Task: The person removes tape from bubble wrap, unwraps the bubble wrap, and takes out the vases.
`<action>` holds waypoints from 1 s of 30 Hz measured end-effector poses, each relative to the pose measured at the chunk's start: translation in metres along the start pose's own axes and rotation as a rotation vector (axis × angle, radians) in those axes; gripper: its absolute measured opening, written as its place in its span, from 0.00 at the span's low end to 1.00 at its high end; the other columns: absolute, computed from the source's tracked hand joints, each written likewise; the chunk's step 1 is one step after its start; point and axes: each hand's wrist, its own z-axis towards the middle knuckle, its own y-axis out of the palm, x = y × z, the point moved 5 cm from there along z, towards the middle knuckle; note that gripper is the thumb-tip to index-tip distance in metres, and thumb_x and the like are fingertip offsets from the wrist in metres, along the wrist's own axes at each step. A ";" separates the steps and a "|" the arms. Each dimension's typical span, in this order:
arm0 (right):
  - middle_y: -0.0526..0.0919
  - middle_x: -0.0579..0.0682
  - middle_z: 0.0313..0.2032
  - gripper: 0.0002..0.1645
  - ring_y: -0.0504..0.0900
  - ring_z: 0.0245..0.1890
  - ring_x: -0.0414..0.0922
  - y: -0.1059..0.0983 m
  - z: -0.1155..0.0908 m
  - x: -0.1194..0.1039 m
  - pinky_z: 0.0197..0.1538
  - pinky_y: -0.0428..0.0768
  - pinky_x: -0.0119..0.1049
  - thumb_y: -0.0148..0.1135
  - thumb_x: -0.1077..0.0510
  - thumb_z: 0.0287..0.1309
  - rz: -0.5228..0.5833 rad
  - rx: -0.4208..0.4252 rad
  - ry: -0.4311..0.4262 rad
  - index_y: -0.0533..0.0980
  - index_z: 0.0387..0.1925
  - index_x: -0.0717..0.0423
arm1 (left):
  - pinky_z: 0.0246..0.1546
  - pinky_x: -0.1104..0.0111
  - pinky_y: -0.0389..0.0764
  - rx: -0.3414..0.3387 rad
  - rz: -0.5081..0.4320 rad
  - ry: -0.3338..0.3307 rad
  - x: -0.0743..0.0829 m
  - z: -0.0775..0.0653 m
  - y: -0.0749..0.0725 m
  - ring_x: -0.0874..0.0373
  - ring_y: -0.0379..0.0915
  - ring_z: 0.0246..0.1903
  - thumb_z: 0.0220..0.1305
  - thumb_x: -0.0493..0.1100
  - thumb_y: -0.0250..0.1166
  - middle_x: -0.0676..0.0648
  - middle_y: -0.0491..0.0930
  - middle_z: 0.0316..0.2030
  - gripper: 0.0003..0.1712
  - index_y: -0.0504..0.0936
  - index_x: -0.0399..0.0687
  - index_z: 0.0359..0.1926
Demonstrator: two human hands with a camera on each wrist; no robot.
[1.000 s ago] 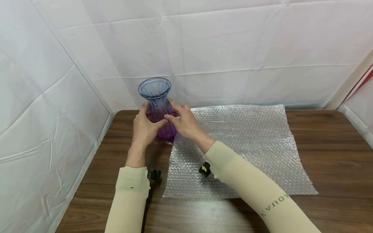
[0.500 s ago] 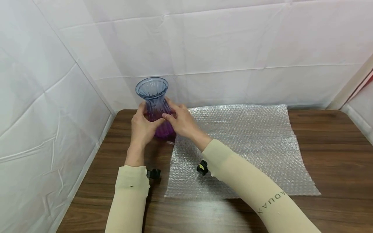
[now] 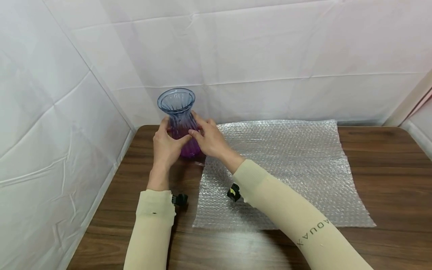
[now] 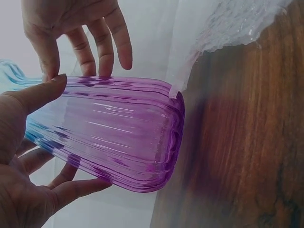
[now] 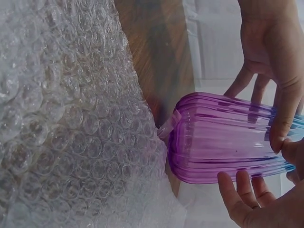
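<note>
A ribbed glass vase (image 3: 182, 122), blue at its flared rim and purple at its base, stands upright at the back left of the table. My left hand (image 3: 165, 148) grips its left side and my right hand (image 3: 212, 140) its right side, thumbs meeting at the front. In the left wrist view, fingers of both hands curve round the purple glass (image 4: 114, 128). A strip of clear tape (image 5: 169, 124) runs between the vase's base and the bubble wrap (image 5: 71, 118). Whether the base touches the tabletop, I cannot tell.
The sheet of bubble wrap lies flat across the middle of the wooden table (image 3: 388, 176), its left edge beside the vase. White cloth walls (image 3: 253, 48) rise behind and to the left. Each wrist wears a small black camera.
The vase and both hands have shifted slightly left relative to the bubble wrap, and a bit more tape shows beside the base. Both hands keep their hold. The head view has tilted slightly.
</note>
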 end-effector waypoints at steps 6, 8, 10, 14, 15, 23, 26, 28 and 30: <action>0.72 0.60 0.53 0.39 0.75 0.44 0.49 0.003 0.002 0.001 0.54 0.78 0.48 0.54 0.48 0.78 0.023 -0.011 0.016 0.52 0.83 0.36 | 0.65 0.46 0.76 0.015 -0.003 -0.013 -0.003 0.000 0.001 0.39 0.74 0.63 0.56 0.50 0.80 0.34 0.75 0.67 0.52 0.65 0.44 0.76; 0.72 0.60 0.53 0.39 0.75 0.44 0.49 0.004 0.003 0.001 0.53 0.78 0.47 0.54 0.48 0.78 0.028 -0.009 0.019 0.52 0.82 0.36 | 0.65 0.46 0.76 0.021 -0.004 -0.017 -0.004 0.000 0.001 0.39 0.75 0.62 0.55 0.49 0.81 0.33 0.75 0.67 0.52 0.65 0.44 0.76; 0.72 0.59 0.53 0.39 0.75 0.43 0.49 0.005 0.004 0.001 0.53 0.78 0.47 0.54 0.48 0.78 0.025 -0.010 0.022 0.51 0.82 0.34 | 0.65 0.47 0.76 0.026 -0.007 -0.022 -0.005 0.001 0.001 0.39 0.75 0.62 0.55 0.49 0.81 0.33 0.75 0.67 0.53 0.65 0.43 0.77; 0.72 0.58 0.54 0.39 0.76 0.43 0.49 0.006 0.005 0.001 0.52 0.78 0.47 0.54 0.47 0.79 0.009 -0.020 0.022 0.51 0.83 0.33 | 0.66 0.47 0.75 0.032 -0.011 -0.036 -0.006 0.001 0.002 0.40 0.74 0.63 0.55 0.49 0.81 0.34 0.75 0.67 0.53 0.64 0.43 0.77; 0.72 0.58 0.54 0.39 0.76 0.43 0.49 0.006 0.006 0.001 0.51 0.78 0.46 0.53 0.47 0.79 0.008 -0.024 0.024 0.50 0.83 0.33 | 0.67 0.48 0.74 0.032 -0.013 -0.038 -0.007 0.001 0.002 0.40 0.74 0.63 0.55 0.49 0.81 0.34 0.75 0.67 0.54 0.64 0.43 0.77; 0.71 0.60 0.57 0.39 0.76 0.45 0.51 0.009 0.008 0.001 0.55 0.78 0.49 0.53 0.48 0.79 0.001 -0.039 0.015 0.49 0.83 0.34 | 0.67 0.48 0.74 0.049 -0.022 -0.033 -0.011 0.002 0.002 0.40 0.74 0.64 0.55 0.49 0.81 0.33 0.76 0.66 0.53 0.65 0.43 0.76; 0.71 0.61 0.59 0.39 0.77 0.48 0.51 0.009 0.008 0.000 0.58 0.78 0.51 0.52 0.48 0.79 -0.009 -0.039 0.007 0.49 0.83 0.34 | 0.68 0.48 0.73 0.050 -0.023 -0.035 -0.012 0.003 0.002 0.39 0.74 0.64 0.55 0.48 0.81 0.33 0.76 0.66 0.52 0.65 0.43 0.76; 0.71 0.62 0.60 0.39 0.78 0.50 0.52 0.009 0.008 0.000 0.60 0.78 0.51 0.52 0.48 0.79 -0.016 -0.039 -0.002 0.49 0.83 0.35 | 0.67 0.48 0.73 0.048 -0.023 -0.033 -0.014 0.003 0.002 0.39 0.74 0.64 0.55 0.48 0.81 0.32 0.76 0.66 0.52 0.65 0.43 0.76; 0.71 0.62 0.60 0.39 0.78 0.51 0.54 0.010 0.009 -0.001 0.60 0.78 0.51 0.52 0.48 0.79 -0.022 -0.044 -0.009 0.50 0.83 0.36 | 0.67 0.48 0.74 0.046 -0.018 -0.032 -0.015 0.004 0.002 0.39 0.74 0.63 0.56 0.48 0.80 0.32 0.76 0.66 0.52 0.65 0.43 0.76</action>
